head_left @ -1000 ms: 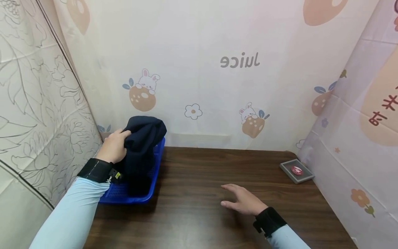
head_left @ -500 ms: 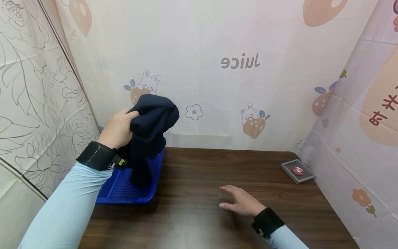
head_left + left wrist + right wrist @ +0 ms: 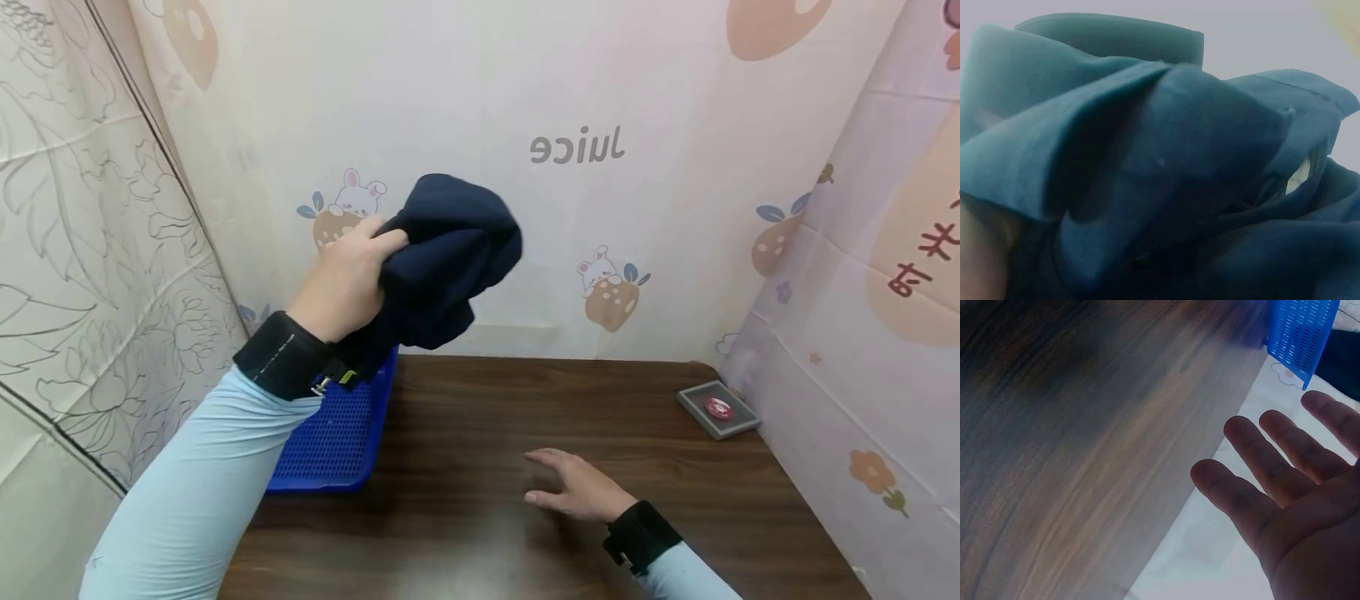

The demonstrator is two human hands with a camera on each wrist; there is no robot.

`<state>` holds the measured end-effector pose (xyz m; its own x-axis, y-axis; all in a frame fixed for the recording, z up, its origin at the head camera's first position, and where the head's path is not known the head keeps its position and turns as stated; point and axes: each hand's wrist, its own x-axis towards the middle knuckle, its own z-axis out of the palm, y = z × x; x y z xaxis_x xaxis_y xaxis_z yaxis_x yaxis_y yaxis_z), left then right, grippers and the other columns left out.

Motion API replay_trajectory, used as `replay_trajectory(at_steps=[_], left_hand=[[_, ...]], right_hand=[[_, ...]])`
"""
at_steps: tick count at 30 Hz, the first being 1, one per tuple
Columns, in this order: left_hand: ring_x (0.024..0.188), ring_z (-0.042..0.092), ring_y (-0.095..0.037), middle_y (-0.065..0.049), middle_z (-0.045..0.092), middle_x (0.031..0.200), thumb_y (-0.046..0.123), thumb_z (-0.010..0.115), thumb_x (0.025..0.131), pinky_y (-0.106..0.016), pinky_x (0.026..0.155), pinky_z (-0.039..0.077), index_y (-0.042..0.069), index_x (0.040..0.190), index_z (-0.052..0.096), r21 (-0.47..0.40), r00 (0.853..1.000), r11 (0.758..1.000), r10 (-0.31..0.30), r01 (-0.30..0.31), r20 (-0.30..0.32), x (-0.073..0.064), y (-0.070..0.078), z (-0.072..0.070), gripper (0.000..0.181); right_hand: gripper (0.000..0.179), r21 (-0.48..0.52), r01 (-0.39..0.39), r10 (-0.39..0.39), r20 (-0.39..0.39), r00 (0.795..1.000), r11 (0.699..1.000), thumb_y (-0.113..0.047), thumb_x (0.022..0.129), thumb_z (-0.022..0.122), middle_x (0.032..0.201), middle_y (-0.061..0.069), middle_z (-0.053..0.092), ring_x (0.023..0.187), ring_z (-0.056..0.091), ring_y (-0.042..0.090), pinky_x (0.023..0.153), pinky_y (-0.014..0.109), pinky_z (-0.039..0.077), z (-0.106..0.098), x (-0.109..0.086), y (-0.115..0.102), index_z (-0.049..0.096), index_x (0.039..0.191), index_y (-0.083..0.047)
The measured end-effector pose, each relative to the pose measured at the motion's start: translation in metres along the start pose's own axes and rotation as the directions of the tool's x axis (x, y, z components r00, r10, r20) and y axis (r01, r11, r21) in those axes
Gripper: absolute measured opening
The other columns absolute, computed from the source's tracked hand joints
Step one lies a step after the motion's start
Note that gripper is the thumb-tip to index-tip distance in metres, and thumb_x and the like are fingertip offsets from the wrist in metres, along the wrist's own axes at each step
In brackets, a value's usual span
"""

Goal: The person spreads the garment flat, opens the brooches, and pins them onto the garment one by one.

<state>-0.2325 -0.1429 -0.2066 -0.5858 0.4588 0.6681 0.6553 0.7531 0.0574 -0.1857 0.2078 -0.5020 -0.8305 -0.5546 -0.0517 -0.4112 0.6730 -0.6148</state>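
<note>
A bunched dark navy cloth garment (image 3: 450,258) hangs in the air in the head view, and its exact kind cannot be told. My left hand (image 3: 348,275) grips its left side, thumb and fingers curled into the fabric. Folds of the same garment (image 3: 1166,150) fill the left wrist view, hiding most of that hand. Below it stands a blue perforated plastic basket (image 3: 330,454), partly covered by my left arm. Over the brown table, my right hand (image 3: 581,487) hovers with fingers spread, holding nothing. The right wrist view shows its separated fingers (image 3: 1235,494).
At the far right of the wooden table (image 3: 480,433) lies a small grey square tray (image 3: 720,429) with a round red-and-white piece (image 3: 717,408) on it. Printed cloth walls (image 3: 480,100) enclose the table at the back and both sides.
My left hand has lifted the navy garment up out of the basket and carried it to the right. The right hand has stayed nearly in place.
</note>
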Motion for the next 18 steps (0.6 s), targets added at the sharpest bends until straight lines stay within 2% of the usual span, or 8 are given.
replay_trajectory(at_steps=[2,5,8,13,18], left_hand=[[0.079,0.054,-0.031,-0.014,0.053,0.097,-0.011,0.054,0.081,-0.044,0.070,0.050,0.006,0.102,0.059,-0.026,0.998,0.998,0.059,-0.060,-0.036,0.007,0.014,0.002,0.027],[0.078,0.054,-0.029,-0.013,0.052,0.096,-0.010,0.053,0.084,-0.040,0.070,0.050,0.005,0.100,0.059,-0.064,0.986,0.987,0.140,-0.146,-0.089,0.016,0.034,0.004,0.023],[0.080,0.055,-0.027,-0.013,0.054,0.099,-0.008,0.052,0.086,-0.039,0.072,0.051,0.005,0.100,0.059,-0.088,0.973,0.975,0.190,-0.202,-0.130,0.024,0.052,0.009,0.020],[0.078,0.054,-0.025,-0.012,0.053,0.099,-0.008,0.052,0.085,-0.037,0.071,0.049,0.006,0.100,0.059,-0.119,0.963,0.961,0.230,-0.248,-0.143,0.028,0.072,0.018,0.021],[0.080,0.053,-0.024,-0.011,0.053,0.098,-0.009,0.052,0.084,-0.036,0.069,0.049,0.006,0.100,0.060,-0.137,0.959,0.956,0.238,-0.260,-0.154,0.023,0.077,0.031,0.023]], right_hand=[[0.070,-0.003,0.000,0.000,0.004,1.000,1.000,-0.058,0.089,0.057,0.140,0.010,0.049,0.128,0.047,0.029,0.098,0.052,0.041,0.001,-0.001,0.000,0.047,0.141,-0.012],[0.075,-0.006,-0.019,0.019,0.011,1.000,1.000,-0.062,0.087,0.055,0.141,0.010,0.049,0.128,0.047,0.029,0.098,0.053,0.041,0.003,-0.001,0.001,0.047,0.141,-0.011],[0.076,-0.007,-0.037,0.037,0.011,0.999,0.999,-0.064,0.087,0.055,0.141,0.010,0.049,0.127,0.047,0.030,0.098,0.054,0.040,0.004,-0.002,0.002,0.047,0.141,-0.011],[0.075,0.008,-0.048,0.048,0.015,0.999,0.999,-0.063,0.087,0.055,0.141,0.010,0.048,0.127,0.046,0.030,0.098,0.054,0.040,0.007,-0.004,0.003,0.047,0.141,-0.011],[0.074,0.004,-0.049,0.049,0.017,0.999,0.999,-0.061,0.089,0.054,0.142,0.010,0.047,0.127,0.047,0.029,0.098,0.053,0.041,0.011,-0.007,0.004,0.046,0.142,-0.011]])
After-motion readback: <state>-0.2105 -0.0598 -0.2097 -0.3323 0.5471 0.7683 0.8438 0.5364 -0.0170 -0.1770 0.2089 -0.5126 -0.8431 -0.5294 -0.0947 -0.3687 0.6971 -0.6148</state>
